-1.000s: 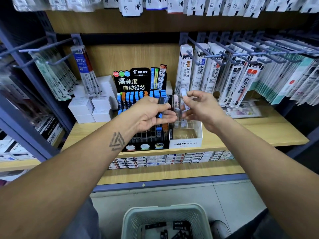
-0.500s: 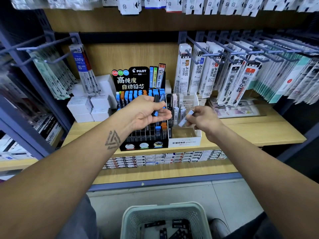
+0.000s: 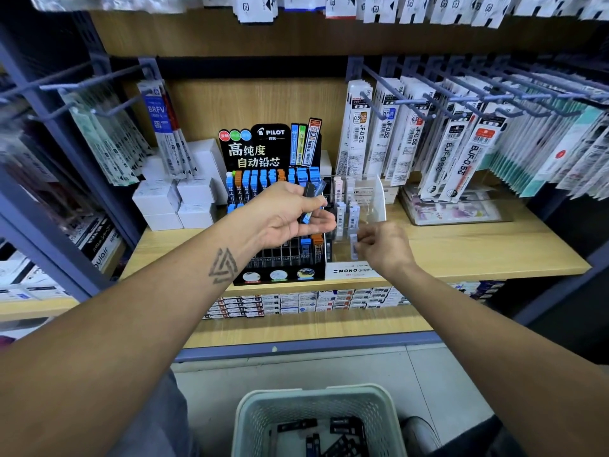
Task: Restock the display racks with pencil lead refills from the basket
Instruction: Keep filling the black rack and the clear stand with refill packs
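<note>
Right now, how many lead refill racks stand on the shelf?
2: the black Pilot rack at centre, the clear Mono rack right beside it. Others may be hidden.

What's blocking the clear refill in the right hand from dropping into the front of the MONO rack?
Nothing visible. The right hand pinches the clear refill right at the MONO rack, whose front section looks open. The left hand with its spare refills is off to the side.

Your single head camera looks forward and down from close range at the wooden shelf [image 3: 461, 255], with the basket [image 3: 316, 407] directly below you.
</note>
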Demonstrator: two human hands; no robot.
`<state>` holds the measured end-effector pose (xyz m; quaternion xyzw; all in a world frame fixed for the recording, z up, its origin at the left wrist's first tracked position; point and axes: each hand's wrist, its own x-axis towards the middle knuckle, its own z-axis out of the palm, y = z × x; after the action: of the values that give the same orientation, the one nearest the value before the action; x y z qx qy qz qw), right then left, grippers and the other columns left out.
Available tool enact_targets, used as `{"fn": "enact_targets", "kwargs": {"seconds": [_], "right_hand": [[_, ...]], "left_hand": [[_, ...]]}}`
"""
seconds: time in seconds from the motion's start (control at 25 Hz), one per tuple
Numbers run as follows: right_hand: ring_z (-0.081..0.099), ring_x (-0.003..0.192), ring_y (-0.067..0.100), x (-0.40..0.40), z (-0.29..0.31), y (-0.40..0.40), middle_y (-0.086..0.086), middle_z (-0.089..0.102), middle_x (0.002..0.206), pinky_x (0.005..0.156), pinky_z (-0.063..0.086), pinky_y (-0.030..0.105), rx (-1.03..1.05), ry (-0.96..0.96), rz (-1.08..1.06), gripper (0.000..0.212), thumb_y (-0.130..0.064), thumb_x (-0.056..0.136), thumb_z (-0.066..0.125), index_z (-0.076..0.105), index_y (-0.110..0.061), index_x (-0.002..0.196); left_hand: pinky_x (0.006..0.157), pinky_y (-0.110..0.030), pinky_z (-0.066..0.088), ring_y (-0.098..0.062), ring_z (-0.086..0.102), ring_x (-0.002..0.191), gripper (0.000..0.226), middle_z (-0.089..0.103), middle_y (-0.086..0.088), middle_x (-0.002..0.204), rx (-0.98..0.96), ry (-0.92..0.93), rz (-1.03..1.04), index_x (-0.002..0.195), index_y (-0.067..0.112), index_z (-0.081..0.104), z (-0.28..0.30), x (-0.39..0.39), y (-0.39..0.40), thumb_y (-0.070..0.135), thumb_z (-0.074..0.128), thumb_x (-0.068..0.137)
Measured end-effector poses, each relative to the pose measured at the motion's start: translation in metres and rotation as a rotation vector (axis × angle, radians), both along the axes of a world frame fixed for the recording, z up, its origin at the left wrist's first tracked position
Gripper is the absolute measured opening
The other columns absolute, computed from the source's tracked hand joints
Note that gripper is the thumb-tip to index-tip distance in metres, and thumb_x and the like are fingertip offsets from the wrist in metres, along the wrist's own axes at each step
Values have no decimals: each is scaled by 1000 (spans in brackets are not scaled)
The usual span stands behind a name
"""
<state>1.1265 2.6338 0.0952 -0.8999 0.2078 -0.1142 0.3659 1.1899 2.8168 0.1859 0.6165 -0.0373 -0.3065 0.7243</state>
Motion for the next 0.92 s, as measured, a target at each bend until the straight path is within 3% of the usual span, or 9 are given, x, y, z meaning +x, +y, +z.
{"fn": "enact_targets", "kwargs": {"seconds": [0.2,0.32,0.56,0.64,0.72,0.8,0.92], "right_hand": [[64,81,28,-3,-1,9,4,68,88,66,49,31,-188,44,-70,29,-7,88,65,49,-27,74],[62,81,29,-1,-2,11,7,67,91,64,45,31,-234,76,-109,14,-7,90,63,55,-20,91],[56,85,29,6,2,10,12,65,105,68,41,32,-280,179,-76,15,-13,92,59,60,-11,106],[56,87,30,4,13,14,14,65,107,70,44,33,-275,193,-105,19,-13,91,59,61,-9,109],[60,88,29,2,34,21,11,66,104,72,48,34,-314,133,-161,18,-10,90,59,65,-12,107],[65,90,24,5,56,29,4,70,97,75,51,31,-88,-42,-132,15,-7,89,61,70,-17,95],[70,78,17,5,84,43,3,74,87,66,55,28,733,-220,58,8,-10,94,65,72,-9,97]], "left_hand": [[61,-36,61,-30,75,76,71,59,-33,112,24,-21,-8,152,-6,21,0,0,0,-6,60,93],[61,-36,61,-30,75,76,71,62,-32,105,34,-19,-16,152,-7,20,-1,2,1,-6,60,94],[60,-33,60,-29,74,74,71,66,-31,96,45,-18,-24,151,-8,25,-4,3,0,-6,64,91],[58,-30,59,-28,73,71,57,68,-28,91,46,-1,-20,142,-10,39,-3,3,0,-4,65,91],[57,-27,59,-25,71,70,30,69,-26,91,28,40,-54,122,-11,55,1,1,1,-1,62,94],[60,-27,60,-24,71,73,19,70,-23,90,-17,90,-91,113,-9,60,5,-1,2,0,51,99],[66,-31,62,-28,74,84,26,72,-24,97,-51,97,-138,117,-9,60,7,-5,6,-5,40,101]]}}
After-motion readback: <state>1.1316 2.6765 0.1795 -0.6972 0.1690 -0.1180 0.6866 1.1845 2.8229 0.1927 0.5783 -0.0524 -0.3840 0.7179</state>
